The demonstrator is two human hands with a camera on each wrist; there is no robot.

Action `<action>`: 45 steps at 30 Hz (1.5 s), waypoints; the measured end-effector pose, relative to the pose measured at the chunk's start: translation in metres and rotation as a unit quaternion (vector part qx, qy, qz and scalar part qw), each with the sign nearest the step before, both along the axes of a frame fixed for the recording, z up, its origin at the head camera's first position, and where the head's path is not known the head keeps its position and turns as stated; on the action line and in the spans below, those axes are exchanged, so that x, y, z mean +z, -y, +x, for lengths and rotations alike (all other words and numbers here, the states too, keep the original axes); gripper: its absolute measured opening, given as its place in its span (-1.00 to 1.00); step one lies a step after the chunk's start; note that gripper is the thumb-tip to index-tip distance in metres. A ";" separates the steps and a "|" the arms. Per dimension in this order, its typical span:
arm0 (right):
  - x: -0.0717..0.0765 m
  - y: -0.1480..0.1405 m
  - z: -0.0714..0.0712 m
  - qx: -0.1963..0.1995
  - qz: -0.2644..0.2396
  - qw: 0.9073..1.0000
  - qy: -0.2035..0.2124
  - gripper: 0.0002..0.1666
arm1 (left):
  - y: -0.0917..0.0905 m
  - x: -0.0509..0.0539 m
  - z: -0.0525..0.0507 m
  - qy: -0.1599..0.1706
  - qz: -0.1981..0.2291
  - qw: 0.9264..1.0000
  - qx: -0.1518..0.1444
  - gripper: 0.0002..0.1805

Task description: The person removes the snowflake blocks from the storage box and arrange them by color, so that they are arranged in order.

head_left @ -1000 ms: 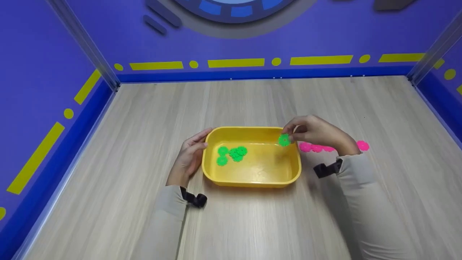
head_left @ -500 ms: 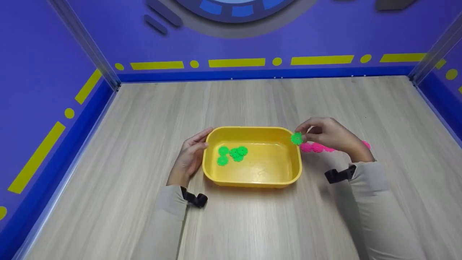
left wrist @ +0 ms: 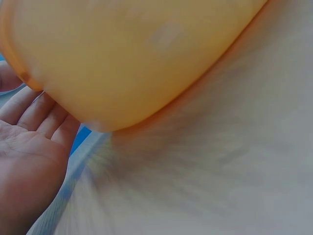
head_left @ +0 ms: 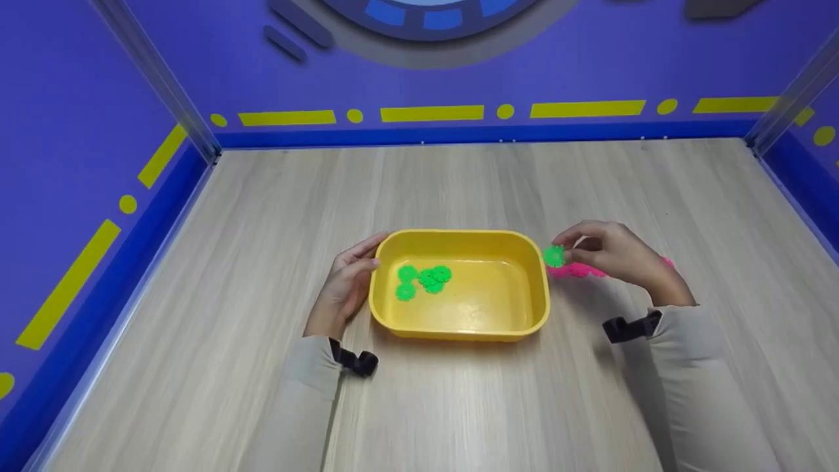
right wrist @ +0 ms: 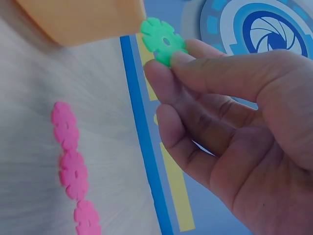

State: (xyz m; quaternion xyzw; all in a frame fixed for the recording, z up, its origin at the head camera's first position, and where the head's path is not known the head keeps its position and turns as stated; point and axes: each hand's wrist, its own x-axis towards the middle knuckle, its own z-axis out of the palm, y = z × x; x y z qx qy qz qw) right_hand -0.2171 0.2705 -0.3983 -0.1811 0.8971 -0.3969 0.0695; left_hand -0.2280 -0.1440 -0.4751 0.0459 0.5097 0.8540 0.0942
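A yellow plastic basin (head_left: 459, 331) stands on the table, with several green notched discs (head_left: 432, 278) lying inside toward its left. My left hand (head_left: 344, 282) holds the basin's left end; its thumb is at the rim and its fingers lie along the outer wall, as the left wrist view (left wrist: 34, 142) shows. Just outside the basin's right end, my right hand (head_left: 613, 252) pinches one green notched disc (right wrist: 164, 41) between thumb and fingers, above the table. Below it lies a row of linked pink notched discs (right wrist: 73, 174), partly hidden by the hand in the head view.
The light wood table (head_left: 459, 406) is bounded by a blue-purple back wall (head_left: 459, 85) and side walls with yellow markings. A black wrist camera (head_left: 629, 328) is strapped to the right sleeve, another camera (head_left: 357, 362) to the left.
My right hand has moved right and slightly toward me, carrying the green disc from over the basin to outside its right rim. The left hand and basin have stayed put.
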 end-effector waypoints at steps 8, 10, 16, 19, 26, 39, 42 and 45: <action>-0.008 -0.006 0.005 -0.017 0.005 0.999 0.036 -0.74 | 0.001 -0.001 -0.001 0.000 0.003 1.000 0.003 -0.38; -0.010 -0.007 0.005 -0.018 0.000 0.999 0.048 -0.74 | 0.001 -0.001 -0.001 -0.001 0.005 1.000 0.002 -0.38; -0.020 -0.008 0.008 -0.017 0.017 0.998 0.050 -0.74 | 0.001 0.000 0.001 -0.001 0.013 1.000 -0.001 -0.38; -0.024 -0.009 0.010 -0.019 0.041 0.998 0.050 -0.73 | 0.000 0.000 0.001 -0.001 0.015 1.000 -0.002 -0.38; -0.035 -0.010 0.013 -0.033 0.070 0.995 0.069 -0.71 | 0.000 0.001 0.001 -0.002 0.004 1.000 -0.008 -0.37; -0.042 -0.013 0.017 -0.034 0.069 0.992 0.102 -0.76 | 0.000 0.000 0.000 0.001 0.011 1.000 -0.005 -0.37; -0.043 -0.013 0.017 -0.037 0.063 0.991 0.111 -0.75 | 0.000 -0.001 0.000 0.001 0.010 1.000 -0.006 -0.37; -0.043 -0.013 0.017 -0.045 0.061 0.990 0.121 -0.73 | 0.000 0.000 0.000 0.004 0.009 1.000 -0.005 -0.37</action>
